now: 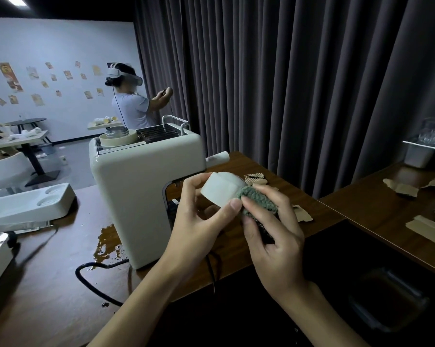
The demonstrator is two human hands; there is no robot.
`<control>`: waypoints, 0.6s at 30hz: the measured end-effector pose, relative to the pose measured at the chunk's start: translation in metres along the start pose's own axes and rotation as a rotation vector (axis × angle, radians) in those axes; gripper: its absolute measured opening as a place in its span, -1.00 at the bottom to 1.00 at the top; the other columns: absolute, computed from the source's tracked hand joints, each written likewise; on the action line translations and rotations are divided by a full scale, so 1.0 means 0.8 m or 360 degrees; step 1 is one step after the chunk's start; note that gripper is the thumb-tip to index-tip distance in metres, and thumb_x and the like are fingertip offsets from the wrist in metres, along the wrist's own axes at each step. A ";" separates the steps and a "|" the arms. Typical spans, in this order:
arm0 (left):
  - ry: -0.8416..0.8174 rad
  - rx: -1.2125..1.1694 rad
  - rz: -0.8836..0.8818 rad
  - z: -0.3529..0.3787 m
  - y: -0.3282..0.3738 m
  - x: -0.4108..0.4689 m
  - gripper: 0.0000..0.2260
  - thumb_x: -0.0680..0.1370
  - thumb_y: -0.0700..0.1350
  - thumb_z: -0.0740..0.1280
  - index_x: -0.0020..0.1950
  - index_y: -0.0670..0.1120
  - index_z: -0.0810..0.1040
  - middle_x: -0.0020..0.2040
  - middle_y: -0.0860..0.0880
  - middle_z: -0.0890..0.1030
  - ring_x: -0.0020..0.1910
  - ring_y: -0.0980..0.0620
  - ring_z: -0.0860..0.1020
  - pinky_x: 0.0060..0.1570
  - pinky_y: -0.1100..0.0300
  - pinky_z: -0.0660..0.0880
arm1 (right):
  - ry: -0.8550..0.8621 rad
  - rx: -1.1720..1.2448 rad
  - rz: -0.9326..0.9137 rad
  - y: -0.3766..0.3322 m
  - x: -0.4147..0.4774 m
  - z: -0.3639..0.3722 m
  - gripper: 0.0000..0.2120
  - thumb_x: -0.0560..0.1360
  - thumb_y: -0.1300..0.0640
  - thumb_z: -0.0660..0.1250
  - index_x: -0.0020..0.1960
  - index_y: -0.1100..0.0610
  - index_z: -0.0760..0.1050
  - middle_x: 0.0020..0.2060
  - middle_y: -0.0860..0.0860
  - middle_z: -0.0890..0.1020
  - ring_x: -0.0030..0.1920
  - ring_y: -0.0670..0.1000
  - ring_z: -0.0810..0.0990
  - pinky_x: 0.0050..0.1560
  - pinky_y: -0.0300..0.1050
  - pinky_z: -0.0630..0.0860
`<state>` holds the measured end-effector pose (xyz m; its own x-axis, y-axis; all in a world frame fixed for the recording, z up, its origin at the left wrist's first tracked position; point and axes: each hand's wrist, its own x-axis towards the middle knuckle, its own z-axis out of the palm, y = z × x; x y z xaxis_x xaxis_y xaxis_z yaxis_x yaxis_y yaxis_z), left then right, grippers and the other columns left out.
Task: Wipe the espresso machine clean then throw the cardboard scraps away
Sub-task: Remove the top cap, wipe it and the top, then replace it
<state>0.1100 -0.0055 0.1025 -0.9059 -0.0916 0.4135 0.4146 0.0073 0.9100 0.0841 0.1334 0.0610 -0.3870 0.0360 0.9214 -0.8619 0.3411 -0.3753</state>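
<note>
The left hand (198, 221) curls round a cream part (221, 189), thumb laid across its near edge and fingers wrapped behind it, holding it up in front of the espresso machine (141, 196). The right hand (271, 234) bunches a green cloth (259, 201) between curled fingers and thumb and presses it against the right end of that part. The machine, cream with rounded corners, stands upright on the wooden table (48, 296), with a brown puddle (108, 244) touching its base on the left. Cardboard scraps (255, 179) lie on the table just behind the hands, one more shows beside the right hand, and others are spread on the side counter (376, 211) to the right. A printed strip (121, 149) on the machine's top is too small to read, and so are the posters (11, 76) on the far wall.
</note>
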 end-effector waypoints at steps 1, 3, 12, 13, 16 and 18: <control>0.0003 -0.0013 -0.0006 -0.001 -0.001 0.001 -0.51 0.42 0.03 0.54 0.29 -0.01 0.46 0.09 0.01 0.67 0.09 0.08 0.66 0.01 0.21 0.59 | 0.0004 0.0006 -0.0008 0.001 0.001 0.000 -0.72 0.54 0.31 0.33 0.24 0.23 0.56 0.24 0.20 0.52 0.30 0.17 0.49 0.21 0.08 0.53; 0.0011 -0.0092 -0.0053 -0.005 -0.004 0.002 -0.48 0.38 0.09 0.55 0.27 0.03 0.49 0.15 -0.05 0.66 0.16 -0.04 0.65 0.07 0.08 0.59 | 0.0006 0.0017 -0.0022 0.004 0.000 0.000 -0.70 0.54 0.31 0.32 0.27 0.21 0.54 0.26 0.19 0.51 0.33 0.16 0.48 0.21 0.08 0.53; 0.0050 -0.0066 0.0028 -0.006 -0.001 -0.004 -0.57 0.47 0.14 0.49 0.28 0.15 0.45 0.09 0.12 0.65 0.02 0.07 0.63 -0.07 0.23 0.57 | 0.0053 0.0092 0.0161 0.005 0.001 0.000 -0.79 0.53 0.25 0.30 0.15 0.26 0.54 0.23 0.14 0.53 0.32 0.00 0.48 0.27 -0.19 0.43; 0.0060 -0.0052 0.0061 -0.005 0.001 -0.005 -0.58 0.48 0.09 0.46 0.27 0.13 0.42 0.05 0.14 0.65 -0.01 0.11 0.62 -0.11 0.27 0.55 | 0.0047 0.0088 0.0152 0.003 0.001 -0.001 -0.78 0.53 0.25 0.30 0.16 0.27 0.55 0.22 0.16 0.53 0.31 0.01 0.49 0.27 -0.19 0.44; 0.0107 -0.0106 0.0094 -0.001 0.001 -0.003 -0.67 0.53 0.07 0.41 0.25 0.08 0.45 0.04 0.08 0.66 -0.03 0.15 0.60 -0.14 0.28 0.53 | 0.0035 0.0057 0.0075 -0.007 0.002 0.000 -0.76 0.52 0.30 0.34 0.17 0.29 0.57 0.20 0.20 0.53 0.30 0.08 0.50 0.24 -0.13 0.48; 0.0121 -0.0069 0.0108 -0.002 0.001 -0.002 -0.67 0.51 0.16 0.42 0.23 0.14 0.48 0.12 0.03 0.63 0.02 0.12 0.58 -0.09 0.22 0.52 | 0.0028 0.0034 -0.0004 -0.014 0.002 0.000 -0.75 0.51 0.34 0.36 0.19 0.27 0.58 0.19 0.22 0.52 0.29 0.11 0.50 0.24 -0.06 0.49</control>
<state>0.1119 -0.0070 0.1030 -0.8673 -0.1674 0.4688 0.4794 -0.0266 0.8772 0.0928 0.1298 0.0668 -0.3792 0.0515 0.9239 -0.8697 0.3212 -0.3748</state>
